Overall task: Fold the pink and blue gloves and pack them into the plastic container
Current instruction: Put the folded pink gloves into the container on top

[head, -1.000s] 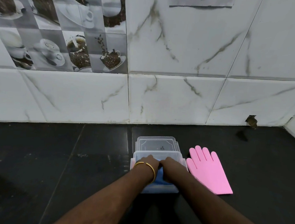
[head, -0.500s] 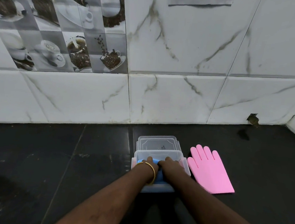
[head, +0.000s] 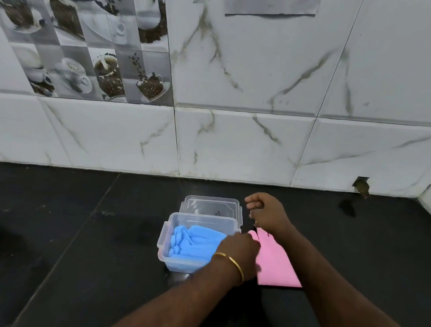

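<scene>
A clear plastic container (head: 164, 232) stands on the black counter, and the folded blue glove (head: 195, 241) lies inside it. The pink glove (head: 276, 266) lies flat on the counter just right of the container, its finger end hidden under my arms. My left hand (head: 238, 250), with a gold bangle on the wrist, is over the container's right edge, reaching to the pink glove's left edge; its fingers are hidden. My right hand (head: 267, 214) hovers above the pink glove's far end, fingers loosely curled and holding nothing.
The container's clear lid (head: 213, 207) lies flat right behind it. A white marble-tiled wall (head: 236, 144) closes the counter at the back and the right corner. A small dark object (head: 347, 207) sits on the counter at the back right.
Both hands have come out of the container, leaving the blue glove inside. My left hand moved right toward the pink glove; my right hand rose and moved right above it.
</scene>
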A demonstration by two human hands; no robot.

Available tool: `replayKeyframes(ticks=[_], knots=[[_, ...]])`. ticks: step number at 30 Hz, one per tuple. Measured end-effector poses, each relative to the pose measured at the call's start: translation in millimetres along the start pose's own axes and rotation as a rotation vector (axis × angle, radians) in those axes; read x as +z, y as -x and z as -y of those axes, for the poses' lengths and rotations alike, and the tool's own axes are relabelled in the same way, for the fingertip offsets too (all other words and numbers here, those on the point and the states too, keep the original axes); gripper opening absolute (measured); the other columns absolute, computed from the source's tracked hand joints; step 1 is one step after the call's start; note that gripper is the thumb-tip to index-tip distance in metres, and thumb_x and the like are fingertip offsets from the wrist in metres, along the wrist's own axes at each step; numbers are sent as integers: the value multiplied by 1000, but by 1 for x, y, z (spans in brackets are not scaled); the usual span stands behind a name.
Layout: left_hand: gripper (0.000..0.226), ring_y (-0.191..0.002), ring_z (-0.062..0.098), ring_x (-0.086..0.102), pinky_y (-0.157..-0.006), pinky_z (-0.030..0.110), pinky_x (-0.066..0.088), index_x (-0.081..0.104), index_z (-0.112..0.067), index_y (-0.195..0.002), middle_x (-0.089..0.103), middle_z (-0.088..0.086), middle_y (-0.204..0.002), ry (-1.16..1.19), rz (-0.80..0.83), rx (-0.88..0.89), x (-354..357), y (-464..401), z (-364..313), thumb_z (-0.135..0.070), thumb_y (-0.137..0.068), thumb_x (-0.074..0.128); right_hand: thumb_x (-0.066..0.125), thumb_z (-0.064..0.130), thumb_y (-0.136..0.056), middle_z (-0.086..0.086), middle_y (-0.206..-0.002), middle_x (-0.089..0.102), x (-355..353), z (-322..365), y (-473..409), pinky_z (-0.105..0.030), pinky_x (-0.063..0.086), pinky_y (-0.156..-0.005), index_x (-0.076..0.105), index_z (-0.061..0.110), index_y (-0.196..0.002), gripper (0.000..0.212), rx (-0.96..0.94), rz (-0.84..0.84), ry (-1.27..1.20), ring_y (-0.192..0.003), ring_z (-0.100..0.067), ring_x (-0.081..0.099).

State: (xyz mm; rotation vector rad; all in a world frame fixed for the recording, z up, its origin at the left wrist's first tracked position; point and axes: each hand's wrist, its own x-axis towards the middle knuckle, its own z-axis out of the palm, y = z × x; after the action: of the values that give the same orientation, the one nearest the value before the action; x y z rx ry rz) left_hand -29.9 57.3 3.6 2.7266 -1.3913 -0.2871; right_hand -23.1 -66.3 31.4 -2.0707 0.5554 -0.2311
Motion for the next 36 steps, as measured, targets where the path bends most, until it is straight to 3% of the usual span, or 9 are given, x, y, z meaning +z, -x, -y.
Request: replayKeyframes(ticks=[5, 12, 16, 21, 25, 28, 30, 32, 36], knots=[[45, -102, 35, 58, -80, 47, 52, 55, -9, -121, 58, 17, -115, -73, 71, 155, 58, -3, -46, -40, -89, 63, 65, 10, -90, -4, -99, 67, -18, -32, 5, -28, 53, -62, 61, 16, -109, 20, 181, 1, -177, -90, -20, 65], [38, -97, 41, 59, -81, 50, 52, 47, 0, -126, 58, 26, -116, -213, 4, 239, 93, -14, -50, -20, -95, 56, 68, 19, -87, 1, -93, 66, -28, -67, 14, -33, 59, -66, 59, 25, -97, 14, 244, 7, -180, -82, -18, 67], [34, -88, 42, 64, -76, 51, 54, 49, 4, -122, 63, 26, -108, -264, 39, 296, 92, -24, -57, -15, -95, 58, 69, 20, -87, 3, -93, 66, -31, -75, 19, -29, 59, -62, 60, 23, -104, 19, 279, 35, -172, -78, -17, 69], [29, -95, 39, 65, -85, 49, 52, 54, -2, -121, 66, 22, -112, -105, 24, 118, 73, -41, -61, -19, -97, 53, 69, 17, -88, -1, -99, 68, -34, -71, 28, -25, 56, -57, 62, 19, -107, 20, 289, 15, -255, -74, -14, 68], [57, -127, 51, 40, -99, 59, 42, 34, -6, -145, 36, 32, -146, 76, -71, -77, 40, -60, -61, -37, -97, 41, 68, 7, -88, -8, -95, 72, -47, -56, 40, -32, 58, -70, 67, 11, -105, 17, 198, -248, -522, -79, -18, 68], [34, -108, 43, 57, -85, 47, 52, 56, -9, -118, 57, 22, -117, 129, -125, -118, 7, -74, -53, -21, -86, 51, 68, 13, -88, -3, -85, 68, -62, -51, 52, -22, 52, -54, 65, 14, -96, 9, 240, -482, -695, -69, -14, 62], [22, -97, 38, 63, -80, 41, 52, 62, -11, -102, 64, 16, -105, 180, -135, -100, -12, -81, -47, -17, -82, 56, 67, 23, -89, -1, -82, 61, -65, -54, 61, -25, 46, -48, 64, 13, -97, 14, 452, -405, -878, -62, -13, 55], [17, -95, 36, 64, -80, 39, 53, 64, -13, -97, 68, 13, -102, 182, -138, -81, -27, -87, -42, -16, -80, 58, 65, 33, -88, -4, -89, 59, -63, -56, 68, -29, 49, -54, 63, 14, -105, 26, 673, -226, -1034, -68, -18, 55], [21, -96, 34, 64, -81, 40, 55, 63, -14, -102, 68, 10, -103, 111, -119, -22, -41, -89, -43, -16, -81, 59, 68, 44, -85, -13, -120, 61, -49, -59, 67, -41, 56, -72, 55, 13, -127, 54, 751, -107, -1122, -102, -30, 63]])
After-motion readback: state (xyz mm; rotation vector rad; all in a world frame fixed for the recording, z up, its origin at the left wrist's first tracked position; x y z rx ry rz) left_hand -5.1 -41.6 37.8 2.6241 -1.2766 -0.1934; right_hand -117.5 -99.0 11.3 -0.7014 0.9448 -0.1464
